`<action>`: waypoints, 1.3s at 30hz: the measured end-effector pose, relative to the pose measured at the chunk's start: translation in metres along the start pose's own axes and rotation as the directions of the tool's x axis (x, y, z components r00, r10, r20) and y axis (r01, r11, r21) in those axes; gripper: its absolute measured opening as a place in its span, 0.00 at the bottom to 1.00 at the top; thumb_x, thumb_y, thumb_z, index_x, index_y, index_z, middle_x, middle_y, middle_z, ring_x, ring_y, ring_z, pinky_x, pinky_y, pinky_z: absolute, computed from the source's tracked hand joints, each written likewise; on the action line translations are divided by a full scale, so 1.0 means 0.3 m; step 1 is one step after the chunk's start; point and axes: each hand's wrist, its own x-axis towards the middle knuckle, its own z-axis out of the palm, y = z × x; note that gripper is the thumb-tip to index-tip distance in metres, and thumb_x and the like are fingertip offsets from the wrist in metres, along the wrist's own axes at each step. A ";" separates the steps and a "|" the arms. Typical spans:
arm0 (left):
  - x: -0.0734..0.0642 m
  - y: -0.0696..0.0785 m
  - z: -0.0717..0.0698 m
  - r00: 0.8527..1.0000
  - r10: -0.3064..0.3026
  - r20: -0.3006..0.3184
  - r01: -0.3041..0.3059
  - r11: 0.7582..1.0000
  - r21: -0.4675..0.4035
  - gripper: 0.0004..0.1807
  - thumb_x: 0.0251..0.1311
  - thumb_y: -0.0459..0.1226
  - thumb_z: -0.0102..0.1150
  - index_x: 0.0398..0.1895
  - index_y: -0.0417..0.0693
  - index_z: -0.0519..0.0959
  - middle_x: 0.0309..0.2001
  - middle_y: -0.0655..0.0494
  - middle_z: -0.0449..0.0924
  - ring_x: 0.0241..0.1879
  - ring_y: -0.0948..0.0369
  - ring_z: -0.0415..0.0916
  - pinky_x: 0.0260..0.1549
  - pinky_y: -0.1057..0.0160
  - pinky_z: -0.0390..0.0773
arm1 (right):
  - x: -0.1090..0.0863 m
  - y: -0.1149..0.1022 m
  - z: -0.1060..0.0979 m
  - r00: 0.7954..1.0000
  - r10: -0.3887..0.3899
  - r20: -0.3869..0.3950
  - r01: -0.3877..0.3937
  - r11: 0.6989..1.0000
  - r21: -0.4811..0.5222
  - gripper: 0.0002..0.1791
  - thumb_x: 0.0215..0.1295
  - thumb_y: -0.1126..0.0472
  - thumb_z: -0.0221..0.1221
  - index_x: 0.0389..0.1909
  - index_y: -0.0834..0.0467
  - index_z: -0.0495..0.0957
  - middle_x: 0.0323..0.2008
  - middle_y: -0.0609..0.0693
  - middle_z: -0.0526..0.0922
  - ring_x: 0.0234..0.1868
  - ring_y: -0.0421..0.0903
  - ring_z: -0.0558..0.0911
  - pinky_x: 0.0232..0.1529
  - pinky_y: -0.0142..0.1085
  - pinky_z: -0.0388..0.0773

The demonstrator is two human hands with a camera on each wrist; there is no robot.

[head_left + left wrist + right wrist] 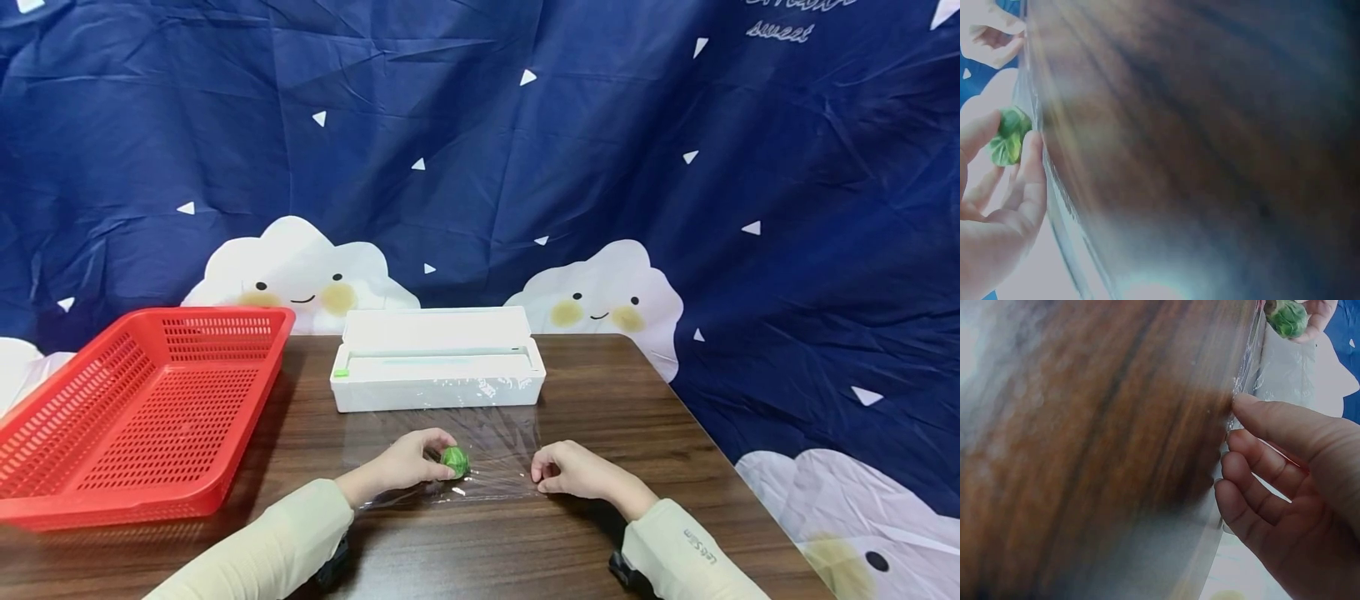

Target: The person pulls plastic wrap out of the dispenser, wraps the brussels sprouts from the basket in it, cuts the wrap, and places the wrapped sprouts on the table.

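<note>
My left hand (pixel 408 460) holds a small green Brussels sprout (pixel 454 462) between thumb and fingers, low over a sheet of cling film (pixel 487 437). In the left wrist view the sprout's leaves (pixel 1010 136) show between the thumb and fingertips. My right hand (pixel 573 471) is at the near right corner of the film, its thumb and curled fingers at the edge. From the right wrist view, the thumb and index fingertip meet the film edge, with wrinkles running towards them. The film stretches back to an opened white cling film dispenser (pixel 438 396).
A red perforated plastic basket (pixel 161 417) stands at the left of the dark wooden table (pixel 465 550). The dispenser's lid (pixel 435 329) is raised at the back. A blue curtain (pixel 480 167) with clouds and triangles hangs behind the table and down its right side.
</note>
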 end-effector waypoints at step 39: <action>-0.078 -0.007 -0.069 1.000 0.003 -0.003 -0.003 0.998 0.062 0.24 0.48 0.32 0.67 0.50 0.38 0.71 0.38 0.47 0.72 0.32 0.56 0.73 0.33 0.59 0.74 | 0.004 0.005 -0.001 1.000 -0.007 0.010 0.007 1.000 0.000 0.09 0.48 0.70 0.64 0.22 0.55 0.74 0.17 0.37 0.68 0.22 0.33 0.68 0.24 0.27 0.68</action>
